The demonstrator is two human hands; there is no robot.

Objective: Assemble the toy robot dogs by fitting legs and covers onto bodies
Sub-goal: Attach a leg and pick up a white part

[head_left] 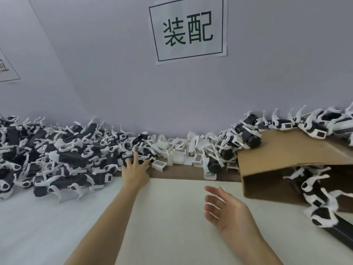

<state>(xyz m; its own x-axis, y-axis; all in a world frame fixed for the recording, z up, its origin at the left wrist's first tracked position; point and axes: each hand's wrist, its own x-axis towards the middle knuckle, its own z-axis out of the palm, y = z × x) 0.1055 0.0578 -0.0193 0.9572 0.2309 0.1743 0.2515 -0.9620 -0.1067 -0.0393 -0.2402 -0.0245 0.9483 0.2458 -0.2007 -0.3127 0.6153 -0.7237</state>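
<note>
Nearest the lens, the right hand [227, 209] hovers over the pale cream work mat [172, 226], palm turned inward, fingers straight and slightly spread, holding nothing. Further out, the left hand [134, 169] reaches to the edge of the heap of black-and-white plastic toy dog bodies [72, 155] piled against the wall. Its fingers are splayed and their tips rest on a black body with a white cover [131, 156] at the heap's right end; they do not look curled round it yet.

Just right of that hand lies a scatter of small white plastic covers with barcode labels [181, 155] on the brown tabletop strip [181, 175]. Beyond them a tilted brown cardboard box flap [286, 150] carries more assembled dogs, and others sit inside the open carton [267, 186] under it.

The risks come from the tangle. White legs jut out everywhere and interlock, so pulling one body could probably drag neighbours with it and send them onto the mat or off the table. A thin leg snagged in the pile may bend or pop loose. With fingers only spread on top, the chosen body could slip on lifting. Dogs perched at the flap's lip look liable to slide down if the table is jolted.
</note>
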